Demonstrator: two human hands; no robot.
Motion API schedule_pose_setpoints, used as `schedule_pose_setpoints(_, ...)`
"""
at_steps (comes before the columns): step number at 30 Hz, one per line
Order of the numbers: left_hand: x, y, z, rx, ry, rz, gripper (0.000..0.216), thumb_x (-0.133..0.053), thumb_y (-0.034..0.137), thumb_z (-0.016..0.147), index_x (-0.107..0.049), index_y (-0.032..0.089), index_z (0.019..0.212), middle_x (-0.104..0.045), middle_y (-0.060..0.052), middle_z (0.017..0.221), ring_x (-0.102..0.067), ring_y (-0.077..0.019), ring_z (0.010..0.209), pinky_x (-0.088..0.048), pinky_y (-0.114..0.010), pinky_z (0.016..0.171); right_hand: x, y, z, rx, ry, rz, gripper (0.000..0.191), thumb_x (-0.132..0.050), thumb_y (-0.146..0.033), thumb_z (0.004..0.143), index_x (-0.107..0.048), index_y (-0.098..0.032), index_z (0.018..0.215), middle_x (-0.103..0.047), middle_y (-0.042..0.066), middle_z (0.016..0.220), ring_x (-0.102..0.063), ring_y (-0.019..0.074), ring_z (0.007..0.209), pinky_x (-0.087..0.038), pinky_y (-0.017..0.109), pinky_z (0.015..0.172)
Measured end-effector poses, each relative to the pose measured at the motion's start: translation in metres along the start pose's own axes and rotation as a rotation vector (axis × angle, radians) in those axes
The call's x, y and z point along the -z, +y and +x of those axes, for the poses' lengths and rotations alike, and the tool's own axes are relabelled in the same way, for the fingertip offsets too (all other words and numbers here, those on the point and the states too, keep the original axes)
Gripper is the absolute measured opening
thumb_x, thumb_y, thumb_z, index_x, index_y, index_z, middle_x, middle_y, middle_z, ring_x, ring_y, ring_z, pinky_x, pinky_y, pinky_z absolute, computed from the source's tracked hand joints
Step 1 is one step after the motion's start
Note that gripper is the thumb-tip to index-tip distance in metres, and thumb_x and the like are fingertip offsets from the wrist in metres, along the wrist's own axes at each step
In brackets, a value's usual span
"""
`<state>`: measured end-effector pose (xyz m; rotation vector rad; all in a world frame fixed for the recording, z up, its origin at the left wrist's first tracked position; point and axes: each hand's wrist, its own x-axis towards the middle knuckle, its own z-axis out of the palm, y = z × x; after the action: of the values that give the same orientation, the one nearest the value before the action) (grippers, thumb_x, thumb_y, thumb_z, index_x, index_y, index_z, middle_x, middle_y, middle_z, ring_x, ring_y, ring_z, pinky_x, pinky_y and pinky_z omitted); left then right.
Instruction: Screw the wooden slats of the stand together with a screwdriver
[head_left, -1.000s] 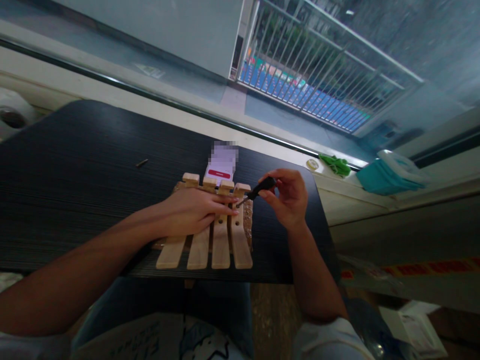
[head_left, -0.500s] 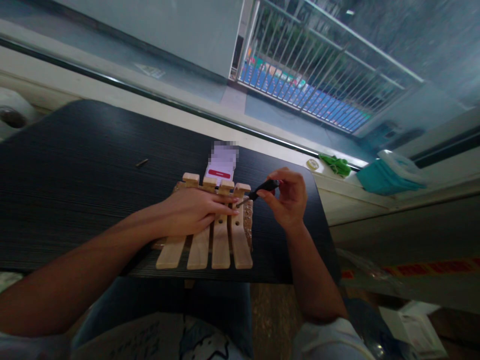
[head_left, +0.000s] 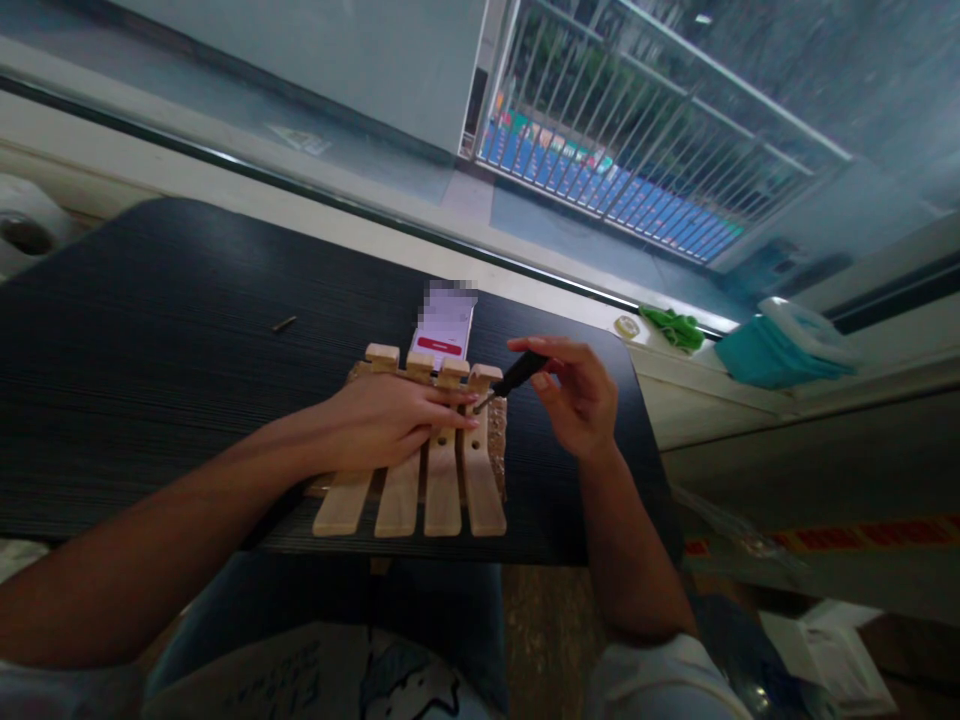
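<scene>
Several pale wooden slats (head_left: 442,500) with hooked far ends and drilled holes lie side by side near the table's front edge. My left hand (head_left: 382,415) lies flat across them, fingers stretched toward the rightmost slat, pressing on the wood and hiding the middle of the left ones. A black-handled screwdriver (head_left: 517,372) slants down to the left, its tip at the upper hole of the rightmost slat. My right hand (head_left: 577,395) has that handle between thumb and fingers, with the index finger stretched over its top end. Bubble wrap (head_left: 496,440) shows beneath the slats.
Behind the slats, a phone (head_left: 442,325) lies on the dark table (head_left: 187,300). A small metal piece (head_left: 284,324) rests to the left. On the sill are a tape roll (head_left: 626,327), a green cloth (head_left: 673,328) and a teal bin (head_left: 772,345). A paper roll (head_left: 30,230) stands far left.
My right hand's fingers have loosened and stretched out over the handle, and the hand has shifted slightly right. The screwdriver tip stays at the hole. My left hand has not moved.
</scene>
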<state>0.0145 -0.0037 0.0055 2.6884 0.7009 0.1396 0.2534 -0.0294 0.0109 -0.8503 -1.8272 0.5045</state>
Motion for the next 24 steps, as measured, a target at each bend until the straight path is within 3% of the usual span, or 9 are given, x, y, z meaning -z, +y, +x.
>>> schedule_pose_setpoints(5,-0.0008,0.0004,-0.0005,0.024,0.009,-0.015,0.046,-0.043,0.018,0.091,-0.062,0.038,0.128,-0.049,0.008,0.145,-0.056,-0.0214,0.127,-0.045,-0.037,0.106,-0.0014,0.0001,-0.0015,-0.078,-0.009,-0.006,0.028,-0.059,-0.03,0.088,-0.058,-0.033,0.116,-0.072,0.0,0.104,-0.067,0.0161,0.083,-0.057,0.036,0.068)
schedule_pose_setpoints(15,-0.0004,0.0008,-0.0003,0.018,0.0,-0.007,0.047,-0.043,0.018,0.092,-0.061,0.037,0.13,-0.049,0.007,0.146,-0.058,-0.0215,0.125,-0.046,-0.038,0.105,-0.0018,0.0065,-0.0009,-0.06,0.065,-0.043,0.028,-0.065,-0.033,0.084,-0.06,-0.035,0.111,-0.065,-0.003,0.085,-0.061,0.0137,0.069,-0.05,0.033,0.057)
schedule_pose_setpoints(24,-0.0008,-0.0005,-0.0002,0.004,0.004,-0.022,0.047,-0.042,0.018,0.092,-0.061,0.037,0.131,-0.048,0.007,0.147,-0.056,-0.0211,0.127,-0.044,-0.038,0.107,-0.0027,0.0077,0.0004,-0.049,0.092,-0.027,0.027,-0.07,-0.036,0.079,-0.057,-0.033,0.103,-0.061,-0.003,0.088,-0.056,0.0132,0.068,-0.05,0.032,0.058)
